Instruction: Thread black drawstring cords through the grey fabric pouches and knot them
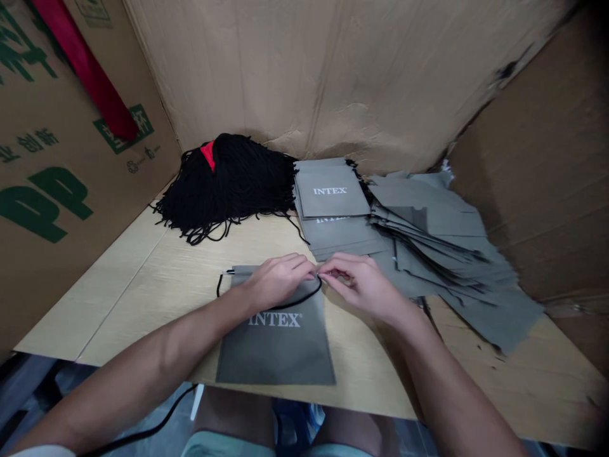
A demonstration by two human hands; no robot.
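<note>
A grey fabric bag (278,346) printed INTEX lies flat at the near edge of the wooden table (157,279). A black cord (304,299) runs along its top edge and sticks out at the upper left corner with a pale tip. My left hand (276,279) rests on the bag's top and pinches the cord with thumb and finger. My right hand (359,282) meets it from the right, fingertips pinched on the cord end at the bag's top right corner.
A heap of black cords (228,184) tied with a red band lies at the back. Beside it sits a stack of grey INTEX bags (330,197), and a looser spread of grey bags (451,254) covers the right side. Cardboard walls (333,70) surround the table.
</note>
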